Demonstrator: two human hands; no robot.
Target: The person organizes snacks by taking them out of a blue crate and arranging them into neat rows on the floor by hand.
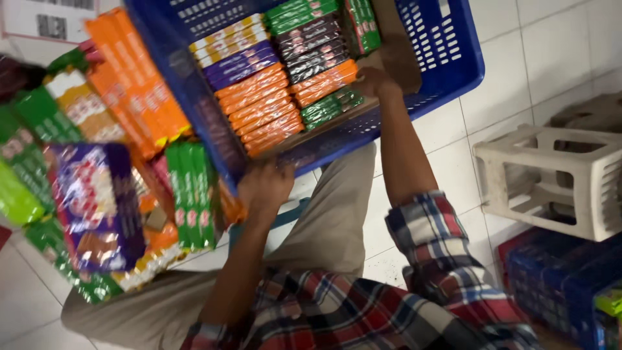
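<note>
Overhead, two hands — left hand (264,185), right hand (374,82) — one blue crate (447,58).

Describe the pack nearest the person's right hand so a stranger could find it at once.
Start at the blue basket and look inside. Follow the right hand on its near wall. Just left of it lies a small green pack, set below a stack of orange packs.
</note>
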